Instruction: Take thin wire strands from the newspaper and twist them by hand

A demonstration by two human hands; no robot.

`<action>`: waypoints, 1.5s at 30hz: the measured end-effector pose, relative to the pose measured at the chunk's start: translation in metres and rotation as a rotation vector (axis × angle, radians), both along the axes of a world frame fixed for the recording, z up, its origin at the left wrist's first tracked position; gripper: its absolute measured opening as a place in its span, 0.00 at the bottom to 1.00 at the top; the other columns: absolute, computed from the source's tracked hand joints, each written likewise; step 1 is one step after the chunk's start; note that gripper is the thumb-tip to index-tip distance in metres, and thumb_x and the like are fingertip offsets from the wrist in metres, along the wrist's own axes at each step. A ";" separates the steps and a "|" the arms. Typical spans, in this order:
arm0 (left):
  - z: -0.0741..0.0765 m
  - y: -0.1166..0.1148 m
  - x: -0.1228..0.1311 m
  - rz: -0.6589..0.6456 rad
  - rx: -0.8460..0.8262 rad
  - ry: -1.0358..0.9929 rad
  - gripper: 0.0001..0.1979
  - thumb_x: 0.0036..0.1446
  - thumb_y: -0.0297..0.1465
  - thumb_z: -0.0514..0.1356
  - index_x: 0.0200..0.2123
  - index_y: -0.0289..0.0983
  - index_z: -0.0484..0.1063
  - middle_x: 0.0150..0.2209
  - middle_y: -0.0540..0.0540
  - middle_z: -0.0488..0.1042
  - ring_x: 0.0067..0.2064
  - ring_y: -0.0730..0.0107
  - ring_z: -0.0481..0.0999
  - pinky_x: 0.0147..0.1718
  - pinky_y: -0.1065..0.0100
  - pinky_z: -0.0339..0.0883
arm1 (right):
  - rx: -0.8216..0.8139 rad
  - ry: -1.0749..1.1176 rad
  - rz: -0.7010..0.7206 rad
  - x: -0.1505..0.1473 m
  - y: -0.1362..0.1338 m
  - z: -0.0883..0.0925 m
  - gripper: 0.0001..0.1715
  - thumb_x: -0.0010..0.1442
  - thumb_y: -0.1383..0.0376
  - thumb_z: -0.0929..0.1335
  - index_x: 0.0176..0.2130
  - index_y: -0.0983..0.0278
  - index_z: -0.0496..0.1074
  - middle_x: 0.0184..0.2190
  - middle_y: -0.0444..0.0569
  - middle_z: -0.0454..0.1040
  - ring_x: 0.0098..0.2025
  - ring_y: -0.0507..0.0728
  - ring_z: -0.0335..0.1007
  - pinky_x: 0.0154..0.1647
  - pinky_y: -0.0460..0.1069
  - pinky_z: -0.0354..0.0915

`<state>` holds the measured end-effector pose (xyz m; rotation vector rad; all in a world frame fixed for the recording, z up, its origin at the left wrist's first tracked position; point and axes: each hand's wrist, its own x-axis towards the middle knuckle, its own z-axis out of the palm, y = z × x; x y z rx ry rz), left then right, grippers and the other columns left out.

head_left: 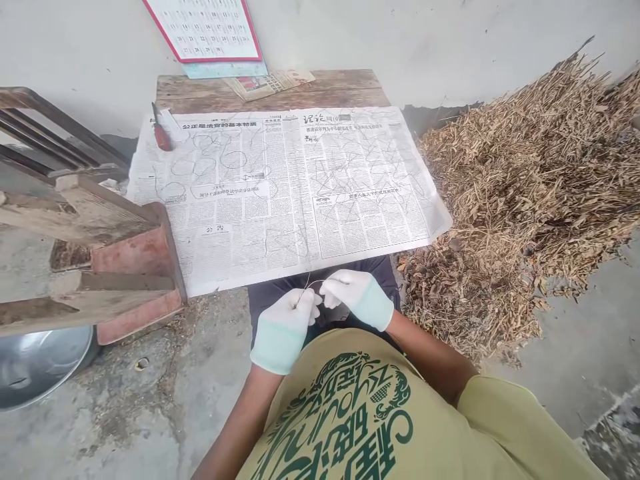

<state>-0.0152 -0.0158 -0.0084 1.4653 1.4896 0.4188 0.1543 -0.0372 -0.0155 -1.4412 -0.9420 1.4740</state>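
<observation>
Both my hands wear white gloves with pale green cuffs and meet above my lap, at the near edge of the newspaper (235, 263). My left hand (287, 321) pinches a thin wire (315, 281) between thumb and fingers. The wire arcs across to my right hand (353, 293), whose fingertips are closed on its other side, and one end sticks up past my left fingers. On the left half of the paper lie thin wire rings (233, 152). Several angular, star-like wire shapes (345, 170) are spread over the right half. A red-handled tool (161, 135) with a slim dark shaft rests at the far left corner.
The newspaper covers a wooden table (200, 93) against the wall, with a calendar (210, 30) above. To the left are a tipped wooden chair (95, 207), a red dustpan-like object (137, 253) and a metal basin (45, 360). Dry stalks (525, 193) are heaped at right.
</observation>
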 end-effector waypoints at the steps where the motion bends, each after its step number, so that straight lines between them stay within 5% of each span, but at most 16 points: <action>1: -0.002 0.001 -0.001 0.004 -0.005 -0.016 0.19 0.63 0.45 0.55 0.36 0.39 0.80 0.29 0.48 0.80 0.30 0.67 0.77 0.36 0.66 0.70 | -0.008 -0.010 -0.015 -0.002 0.000 -0.002 0.10 0.61 0.62 0.69 0.30 0.63 0.79 0.23 0.44 0.77 0.26 0.51 0.73 0.31 0.46 0.70; 5: -0.006 0.003 -0.004 0.046 -0.062 -0.150 0.24 0.61 0.46 0.60 0.54 0.38 0.77 0.41 0.46 0.83 0.36 0.66 0.80 0.44 0.64 0.73 | 0.078 -0.197 -0.017 -0.002 0.000 -0.006 0.16 0.66 0.60 0.67 0.27 0.61 0.76 0.22 0.42 0.75 0.26 0.51 0.71 0.32 0.46 0.67; 9: -0.001 0.004 -0.007 0.046 -0.141 -0.266 0.29 0.56 0.47 0.65 0.57 0.37 0.75 0.45 0.43 0.83 0.38 0.65 0.81 0.45 0.63 0.75 | 0.272 -0.565 0.110 0.002 -0.001 -0.006 0.23 0.71 0.62 0.63 0.25 0.61 0.72 0.22 0.43 0.71 0.27 0.52 0.66 0.33 0.48 0.61; 17: 0.007 0.005 -0.008 0.143 -0.023 -0.266 0.19 0.60 0.45 0.64 0.41 0.36 0.83 0.35 0.44 0.84 0.36 0.63 0.82 0.46 0.62 0.76 | 0.565 -1.079 0.318 0.005 0.001 -0.023 0.18 0.73 0.64 0.60 0.44 0.63 0.79 0.28 0.50 0.73 0.31 0.57 0.65 0.37 0.52 0.58; 23: -0.003 0.004 -0.006 0.139 -0.060 -0.332 0.25 0.62 0.44 0.62 0.55 0.33 0.78 0.26 0.47 0.80 0.27 0.68 0.77 0.37 0.64 0.75 | 0.620 -1.254 0.521 0.005 0.002 -0.017 0.12 0.70 0.67 0.64 0.47 0.66 0.75 0.25 0.49 0.70 0.29 0.58 0.61 0.33 0.54 0.53; 27: -0.011 0.005 -0.008 0.110 -0.129 -0.365 0.30 0.61 0.45 0.63 0.60 0.30 0.74 0.19 0.50 0.75 0.30 0.64 0.80 0.39 0.63 0.76 | 0.651 -1.257 0.621 0.004 0.001 -0.013 0.09 0.67 0.69 0.66 0.46 0.66 0.74 0.26 0.49 0.71 0.29 0.58 0.63 0.32 0.53 0.51; 30: -0.011 0.008 -0.008 0.065 -0.154 -0.365 0.30 0.62 0.46 0.62 0.58 0.29 0.75 0.22 0.48 0.78 0.29 0.65 0.79 0.40 0.63 0.76 | 0.591 -1.214 0.622 0.006 0.001 -0.016 0.06 0.68 0.68 0.66 0.42 0.65 0.74 0.26 0.48 0.71 0.28 0.56 0.62 0.31 0.53 0.50; 37: -0.010 0.009 -0.007 0.034 -0.087 -0.248 0.32 0.64 0.50 0.57 0.61 0.33 0.72 0.39 0.43 0.84 0.34 0.64 0.82 0.47 0.60 0.74 | 0.460 -0.939 0.460 0.009 0.005 -0.031 0.08 0.68 0.66 0.69 0.34 0.63 0.73 0.28 0.47 0.73 0.30 0.54 0.65 0.33 0.50 0.56; 42: -0.017 0.007 -0.005 0.076 -0.210 -0.258 0.28 0.56 0.41 0.66 0.57 0.34 0.76 0.38 0.43 0.84 0.35 0.66 0.82 0.44 0.63 0.75 | 0.423 -0.817 0.374 0.008 0.003 -0.039 0.13 0.70 0.67 0.66 0.32 0.63 0.73 0.29 0.47 0.74 0.31 0.54 0.67 0.35 0.49 0.59; 45: -0.017 0.006 -0.005 0.125 -0.228 -0.326 0.25 0.55 0.41 0.65 0.53 0.32 0.78 0.36 0.42 0.84 0.31 0.67 0.81 0.39 0.63 0.76 | 0.394 -0.702 0.341 0.011 0.003 -0.029 0.15 0.72 0.65 0.64 0.36 0.62 0.77 0.33 0.48 0.78 0.36 0.55 0.71 0.40 0.49 0.63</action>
